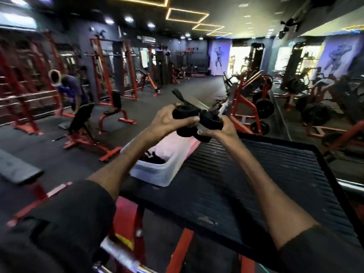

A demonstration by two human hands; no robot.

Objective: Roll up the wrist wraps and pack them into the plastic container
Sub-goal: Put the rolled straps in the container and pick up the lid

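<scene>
Both hands (197,123) grip rolled wrist wraps (199,123) above container's (157,174) far edge.

The plastic container (157,172) rests on the left edge of the ribbed platform (266,174), which fills the near right of the scene. Wrist wraps (154,159) lie inside the container. Both hands are raised above and beyond the container: the left hand (169,121) to the left, the right hand (222,129) just beside it on the right, with rolled wraps (199,123) between them. An inclined bench (82,123) stands further left on the floor, with a person (69,91) behind it.
</scene>
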